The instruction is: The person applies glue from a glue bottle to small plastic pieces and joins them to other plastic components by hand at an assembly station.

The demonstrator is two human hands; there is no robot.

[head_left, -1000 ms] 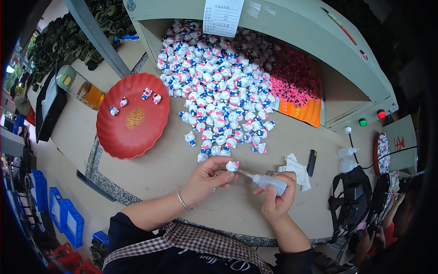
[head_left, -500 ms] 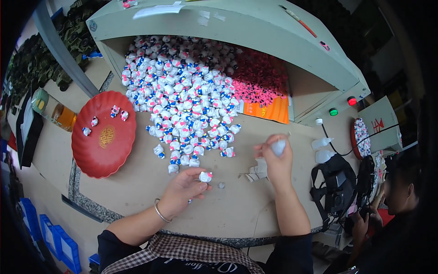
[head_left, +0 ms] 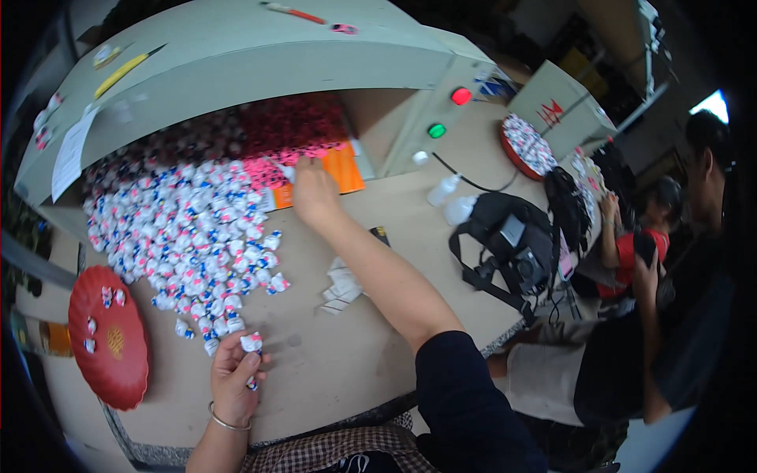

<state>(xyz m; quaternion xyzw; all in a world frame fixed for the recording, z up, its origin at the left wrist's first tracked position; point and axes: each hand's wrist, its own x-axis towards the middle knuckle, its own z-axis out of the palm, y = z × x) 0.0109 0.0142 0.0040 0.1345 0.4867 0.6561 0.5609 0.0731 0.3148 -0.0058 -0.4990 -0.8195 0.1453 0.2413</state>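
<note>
White figurine (head_left: 251,342): smooth, rounded, pink-marked; I see it pinched between thumb and forefinger of the left hand (head_left: 235,381), at their tips.
Second figurine (head_left: 252,384): partly hidden just below those fingertips; how it is held I can't make out.
Figurine pile (head_left: 189,236): glossy white lumps with blue and pink, just beyond the left fingers.
Crumpled sheet (head_left: 343,287): pale, creased, right of the left fingers.
Right hand (head_left: 315,189): at the pink pieces (head_left: 263,170); its fingers are bent and blurred, so from my end I cannot tell what they grip.
Tabletop (head_left: 315,390): flat, beige, speckled edge, beneath the left fingers.
Cabinet (head_left: 236,71): pale green, open-fronted, arching beyond both hands' fingers.
Room: dim; co-workers, well right of the right fingers.
Count: four figurines on the scalloped red plate (head_left: 118,382) left of the left fingers; two squeeze bottles (head_left: 460,209) right of the right fingers; pile too dense to count.
</note>
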